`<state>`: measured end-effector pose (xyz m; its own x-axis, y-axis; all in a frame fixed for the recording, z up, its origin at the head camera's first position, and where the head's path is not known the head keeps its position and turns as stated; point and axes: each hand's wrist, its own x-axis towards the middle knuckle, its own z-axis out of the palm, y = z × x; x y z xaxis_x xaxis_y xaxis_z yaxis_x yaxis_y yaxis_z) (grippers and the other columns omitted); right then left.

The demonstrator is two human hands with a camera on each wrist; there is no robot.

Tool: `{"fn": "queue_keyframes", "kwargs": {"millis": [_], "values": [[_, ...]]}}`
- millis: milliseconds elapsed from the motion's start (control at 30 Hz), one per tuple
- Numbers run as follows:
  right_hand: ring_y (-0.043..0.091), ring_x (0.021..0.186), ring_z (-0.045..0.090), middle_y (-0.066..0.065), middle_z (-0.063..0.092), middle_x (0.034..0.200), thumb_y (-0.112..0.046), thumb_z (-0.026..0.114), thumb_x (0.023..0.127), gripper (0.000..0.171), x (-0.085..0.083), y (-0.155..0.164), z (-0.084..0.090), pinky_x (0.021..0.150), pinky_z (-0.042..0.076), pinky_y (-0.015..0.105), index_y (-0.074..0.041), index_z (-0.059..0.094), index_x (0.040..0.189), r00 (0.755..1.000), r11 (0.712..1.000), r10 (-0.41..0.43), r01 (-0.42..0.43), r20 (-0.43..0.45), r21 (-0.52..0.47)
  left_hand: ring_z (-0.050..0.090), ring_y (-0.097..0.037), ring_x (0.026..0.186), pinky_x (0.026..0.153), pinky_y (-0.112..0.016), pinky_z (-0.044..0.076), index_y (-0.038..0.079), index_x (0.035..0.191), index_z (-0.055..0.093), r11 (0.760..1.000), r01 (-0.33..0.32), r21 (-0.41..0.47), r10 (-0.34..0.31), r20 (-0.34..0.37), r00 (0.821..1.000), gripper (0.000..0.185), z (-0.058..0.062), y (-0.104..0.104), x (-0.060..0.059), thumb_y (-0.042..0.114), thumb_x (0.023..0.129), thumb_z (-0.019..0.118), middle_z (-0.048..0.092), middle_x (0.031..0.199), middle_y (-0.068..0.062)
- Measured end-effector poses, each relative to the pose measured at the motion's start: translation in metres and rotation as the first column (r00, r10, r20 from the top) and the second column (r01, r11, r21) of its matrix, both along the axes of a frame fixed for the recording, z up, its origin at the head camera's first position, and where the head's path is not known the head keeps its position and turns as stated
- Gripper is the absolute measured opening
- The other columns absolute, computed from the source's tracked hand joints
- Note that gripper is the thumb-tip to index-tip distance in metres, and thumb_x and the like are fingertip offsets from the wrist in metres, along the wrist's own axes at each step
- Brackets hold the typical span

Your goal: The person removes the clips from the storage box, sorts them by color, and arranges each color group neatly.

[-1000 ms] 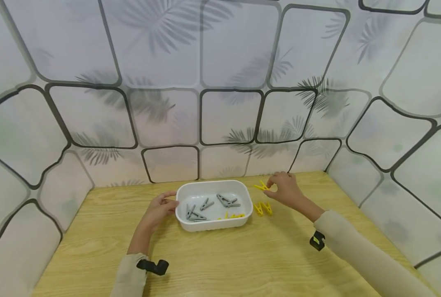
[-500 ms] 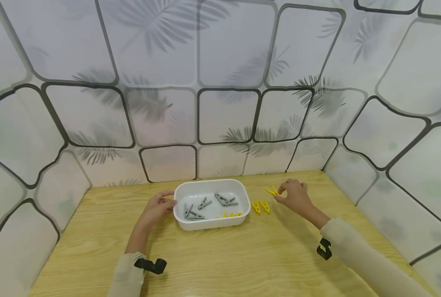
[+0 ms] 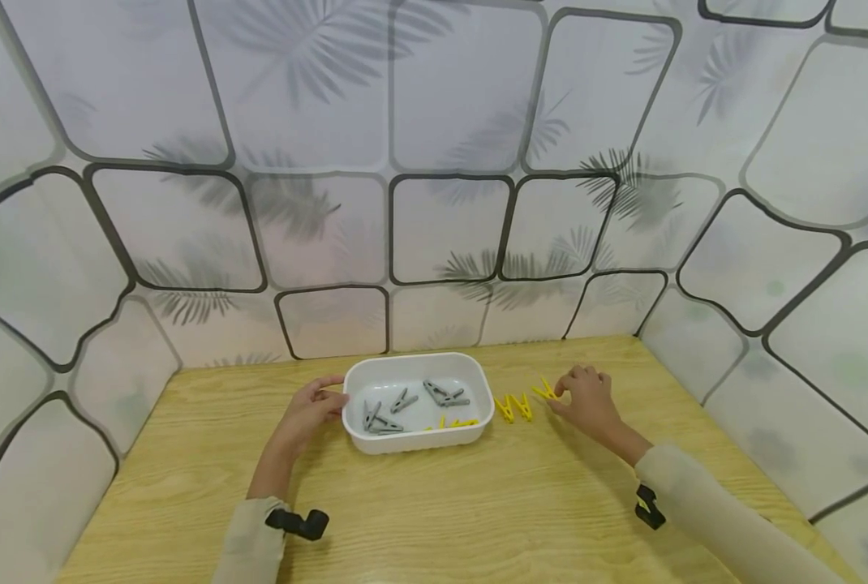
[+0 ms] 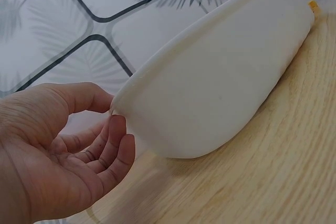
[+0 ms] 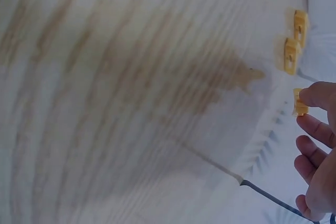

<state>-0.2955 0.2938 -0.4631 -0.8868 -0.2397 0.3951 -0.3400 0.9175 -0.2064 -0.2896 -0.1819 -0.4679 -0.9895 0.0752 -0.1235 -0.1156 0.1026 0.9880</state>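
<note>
A white plastic basin (image 3: 419, 442) stands on the table with several grey clothespins (image 3: 402, 401) and a few yellow clothespins (image 3: 465, 422) inside. My left hand (image 3: 307, 415) pinches its left rim; in the left wrist view the thumb side meets the rim and the other fingers curl below it. Right of the basin, my right hand (image 3: 589, 403) pinches a yellow clothespin (image 3: 546, 390) between thumb and forefinger, low over the table. Two more yellow clothespins (image 5: 290, 56) stand side by side between that hand and the basin.
The wood-grain table (image 3: 434, 519) meets a patterned backdrop (image 3: 449, 235) close behind the basin. The same backdrop rises along the left and right sides. A black wrist camera mount (image 3: 298, 523) sits on the left sleeve, another (image 3: 649, 507) on the right.
My right hand has moved right and down toward the table, carrying the yellow clothespin away from the basin. The left hand keeps its place at the rim.
</note>
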Motion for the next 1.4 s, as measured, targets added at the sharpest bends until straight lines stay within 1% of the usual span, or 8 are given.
{"fn": "queue_keyframes", "kwargs": {"millis": [233, 400, 567, 767, 1000, 1200, 1400], "values": [[0.035, 0.09, 0.05, 0.011, 0.06, 0.091, -0.018, 0.088, 0.079, 0.023, 0.004, -0.001, -0.008, 0.088, 0.033, 0.062, -0.01, 0.067, 0.079, 0.998, 1.0, 0.017, -0.016, -0.057, 0.02, 0.066, -0.011, 0.086, 0.082, -0.027, 0.058, -0.004, 0.144, 0.048, 1.0, -0.01, -0.005, 0.01, 0.005, 1.0, 0.049, 0.0, 0.0, 0.0, 0.008, 0.099, 0.062, 0.067, 0.114, -0.018], [0.034, 0.087, 0.049, 0.011, 0.06, 0.089, -0.019, 0.089, 0.078, 0.024, 0.006, -0.003, -0.011, 0.085, 0.032, 0.061, -0.01, 0.067, 0.078, 0.998, 1.0, 0.021, -0.019, -0.065, 0.024, 0.066, -0.012, 0.087, 0.08, -0.026, 0.057, -0.004, 0.144, 0.048, 1.0, -0.015, -0.007, 0.015, 0.011, 1.0, 0.048, -0.001, 0.001, -0.001, 0.008, 0.099, 0.062, 0.067, 0.113, -0.018], [0.035, 0.09, 0.049, 0.011, 0.06, 0.09, -0.02, 0.087, 0.08, 0.023, 0.006, -0.005, -0.01, 0.086, 0.032, 0.062, -0.01, 0.067, 0.078, 1.0, 1.0, -0.006, 0.007, -0.028, 0.025, 0.066, -0.012, 0.087, 0.079, -0.024, 0.057, -0.004, 0.143, 0.048, 1.0, -0.02, 0.002, 0.02, 0.016, 1.0, 0.048, -0.001, 0.001, 0.0, 0.007, 0.099, 0.062, 0.067, 0.111, -0.015], [0.036, 0.09, 0.051, 0.011, 0.061, 0.09, -0.02, 0.087, 0.08, 0.023, 0.005, -0.006, -0.01, 0.086, 0.033, 0.063, -0.012, 0.066, 0.075, 1.0, 1.0, -0.014, 0.014, -0.004, 0.026, 0.066, -0.013, 0.086, 0.08, -0.025, 0.057, -0.005, 0.143, 0.049, 1.0, -0.024, 0.007, 0.024, 0.016, 1.0, 0.048, -0.001, 0.002, 0.0, 0.007, 0.099, 0.062, 0.067, 0.108, -0.013], [0.037, 0.091, 0.052, 0.011, 0.061, 0.092, -0.022, 0.086, 0.081, 0.024, 0.003, -0.007, -0.012, 0.088, 0.033, 0.066, -0.014, 0.064, 0.073, 0.997, 0.999, -0.038, 0.036, 0.061, 0.031, 0.066, -0.011, 0.084, 0.08, -0.026, 0.057, -0.005, 0.142, 0.049, 0.999, -0.028, 0.02, 0.028, 0.019, 0.999, 0.047, -0.003, 0.002, 0.0, 0.005, 0.098, 0.062, 0.067, 0.107, -0.013], [0.034, 0.089, 0.051, 0.009, 0.061, 0.09, -0.024, 0.085, 0.082, 0.025, 0.001, -0.008, -0.014, 0.087, 0.032, 0.064, -0.015, 0.064, 0.072, 0.995, 0.999, -0.034, 0.03, 0.089, 0.041, 0.066, -0.01, 0.084, 0.081, -0.026, 0.057, -0.004, 0.144, 0.049, 1.0, -0.028, 0.01, 0.028, 0.017, 0.999, 0.048, -0.003, 0.002, 0.0, 0.007, 0.099, 0.062, 0.068, 0.107, -0.011], [0.034, 0.088, 0.051, 0.009, 0.061, 0.09, -0.025, 0.085, 0.082, 0.025, -0.001, -0.01, -0.013, 0.088, 0.032, 0.065, -0.016, 0.065, 0.072, 0.995, 0.999, -0.023, 0.019, 0.101, 0.036, 0.066, -0.011, 0.085, 0.081, -0.026, 0.057, -0.003, 0.143, 0.049, 1.0, -0.027, 0.013, 0.026, 0.01, 1.0, 0.048, -0.002, 0.002, 0.001, 0.008, 0.099, 0.063, 0.068, 0.11, -0.014]]}}
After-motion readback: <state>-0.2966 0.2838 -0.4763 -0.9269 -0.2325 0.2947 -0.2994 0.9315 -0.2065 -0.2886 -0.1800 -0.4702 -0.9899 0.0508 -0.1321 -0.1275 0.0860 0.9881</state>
